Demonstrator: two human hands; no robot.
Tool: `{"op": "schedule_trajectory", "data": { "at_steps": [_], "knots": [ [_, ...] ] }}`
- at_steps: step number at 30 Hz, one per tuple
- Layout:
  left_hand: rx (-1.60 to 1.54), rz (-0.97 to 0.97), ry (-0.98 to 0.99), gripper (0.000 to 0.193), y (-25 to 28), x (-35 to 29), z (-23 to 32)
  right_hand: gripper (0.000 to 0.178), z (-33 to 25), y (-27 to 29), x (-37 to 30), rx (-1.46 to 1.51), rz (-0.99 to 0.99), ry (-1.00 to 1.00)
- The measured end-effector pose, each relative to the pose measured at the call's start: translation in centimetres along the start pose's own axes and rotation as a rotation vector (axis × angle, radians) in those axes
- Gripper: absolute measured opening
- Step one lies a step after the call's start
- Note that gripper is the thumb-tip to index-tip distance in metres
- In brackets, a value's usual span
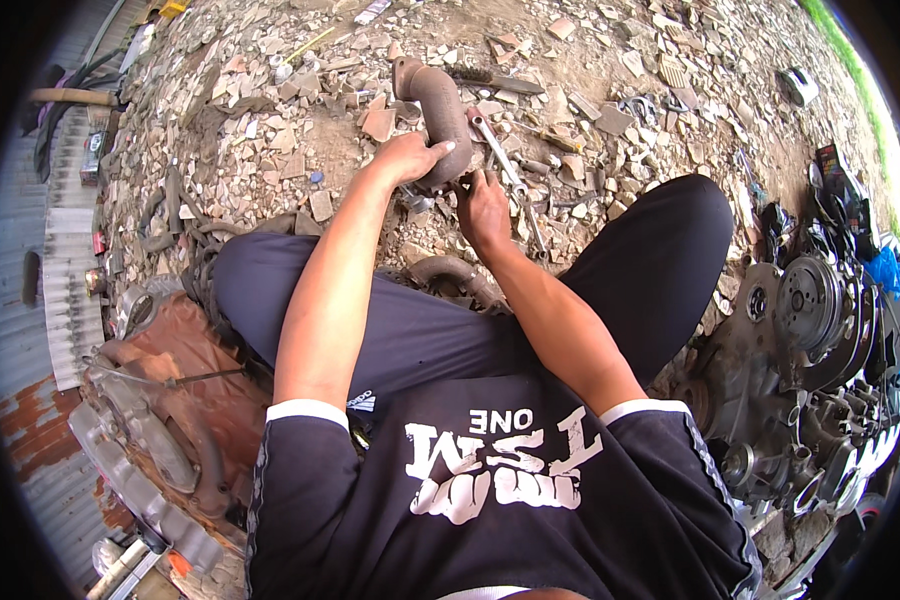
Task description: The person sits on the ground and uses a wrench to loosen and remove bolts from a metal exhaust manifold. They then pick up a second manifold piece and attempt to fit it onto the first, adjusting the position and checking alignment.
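Note:
My left hand (pixel 410 158) is wrapped round the lower part of a rusty, bent exhaust pipe (pixel 442 108), its thumb lying across the near bend. The pipe's flanged end (pixel 405 78) points up and away to the left. At the pipe's near end my right hand (pixel 484 212) has its fingers curled and pressed together; whatever they pinch is too small and hidden to name. Just right of the pipe lies a long steel wrench (pixel 498 152) on the rubble. Another slim wrench (pixel 535 228) lies closer to my right knee.
Broken tile and stone (pixel 300 130) cover the ground. Beyond the pipe lies a dark-bristled wire brush (pixel 470 74). A second curved rusty pipe (pixel 458 270) sits by my crossed legs. Engine parts (pixel 145 430) crowd the left; a pulley (pixel 810 305) and metal parts stand at the right.

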State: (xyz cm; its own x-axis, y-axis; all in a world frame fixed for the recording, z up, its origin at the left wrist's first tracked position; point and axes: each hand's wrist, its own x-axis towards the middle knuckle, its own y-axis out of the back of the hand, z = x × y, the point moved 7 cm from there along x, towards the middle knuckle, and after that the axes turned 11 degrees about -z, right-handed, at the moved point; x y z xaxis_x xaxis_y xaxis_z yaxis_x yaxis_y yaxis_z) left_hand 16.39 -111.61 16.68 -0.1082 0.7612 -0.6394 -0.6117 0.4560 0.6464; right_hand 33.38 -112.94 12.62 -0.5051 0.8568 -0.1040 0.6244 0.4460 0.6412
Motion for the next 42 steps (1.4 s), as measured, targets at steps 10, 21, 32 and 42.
{"op": "schedule_trajectory", "data": {
  "at_steps": [10, 21, 32, 42],
  "knots": [
    [-0.019, -0.022, 0.051, 0.074, -0.1, 0.3, -0.3, 0.029, 0.1, 0.0, -0.3, 0.124, 0.065, 0.016],
    [-0.041, -0.011, 0.079, 0.084, -0.4, 1.1, -1.7, 0.023, 0.3, -0.1, 0.3, -0.289, 0.014, -0.026],
    [-0.106, 0.248, -0.031, 0.092, 3.0, -2.1, 2.4, 0.051, -4.8, 9.8, 1.7, 0.584, 0.126, -0.216],
    [0.269, 0.137, -0.039, 0.07, 10.1, -5.4, 8.6, 0.02, -5.3, 13.6, 4.0, 1.152, 0.273, -0.125]
  ]
}}
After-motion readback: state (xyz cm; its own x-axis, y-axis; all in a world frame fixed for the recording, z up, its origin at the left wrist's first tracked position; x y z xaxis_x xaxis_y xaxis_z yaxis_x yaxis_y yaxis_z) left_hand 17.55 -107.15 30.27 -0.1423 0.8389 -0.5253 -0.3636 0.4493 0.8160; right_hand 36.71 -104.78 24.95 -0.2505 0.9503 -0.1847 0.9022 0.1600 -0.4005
